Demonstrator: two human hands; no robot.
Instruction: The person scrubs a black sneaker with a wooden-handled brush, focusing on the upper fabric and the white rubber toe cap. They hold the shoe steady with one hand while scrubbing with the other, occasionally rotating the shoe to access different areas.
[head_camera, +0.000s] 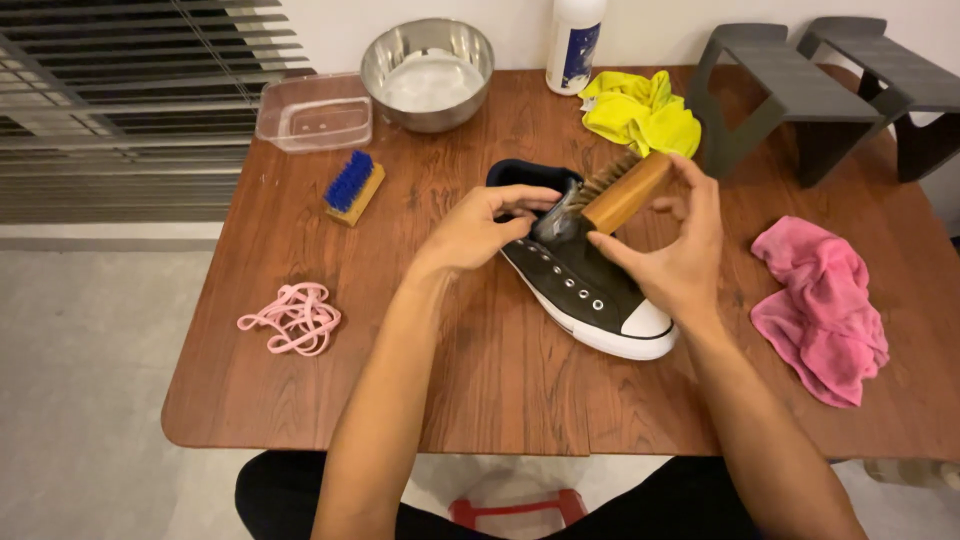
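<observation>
Mid-worktop (480, 400), my left grip (478, 228) clasps the black shoe (585, 285) at its opening; my right grip (672, 255) clenches a wooden brush (622, 190) just above the tongue

brushes: 2, wooden brush (625, 190) over the shoe (590, 285), blue-bristled brush (353, 187) left of it | cloths: 2, yellow cloth (640, 112) behind shoe, pink cloth (822, 310) right | shoes: 1 | bowls: 1 (427, 72) | bottles: 1 (574, 42) | plastic boxes: 1 (314, 111) | grey racks: 2 (790, 85)
</observation>
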